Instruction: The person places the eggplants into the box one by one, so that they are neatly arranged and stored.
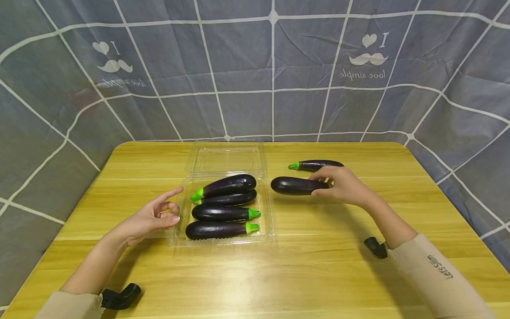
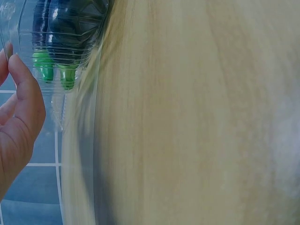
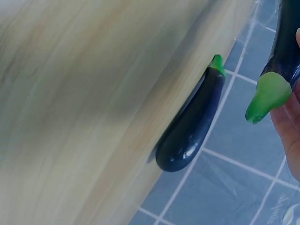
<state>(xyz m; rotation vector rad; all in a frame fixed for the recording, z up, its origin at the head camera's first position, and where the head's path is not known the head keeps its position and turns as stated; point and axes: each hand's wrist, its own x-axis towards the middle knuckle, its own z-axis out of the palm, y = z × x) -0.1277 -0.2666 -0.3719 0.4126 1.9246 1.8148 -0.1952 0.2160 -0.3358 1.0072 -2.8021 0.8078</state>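
Note:
In the head view, the right hand grips an eggplant near its green stem end, its blunt end pointing left. The right wrist view shows the green stem of this eggplant beside the fingers. A clear plastic clamshell container has its lid laid back. Several eggplants lie inside: the two rear ones with stems left, the two front ones with stems right. At the container's left side is the left hand, index finger extended, fingertips at the plastic edge in the left wrist view.
Another eggplant lies on the wooden table behind the right hand, stem to the left. A grey curtain with white grid lines hangs behind the table's back edge. Black wrist devices sit at both sleeves.

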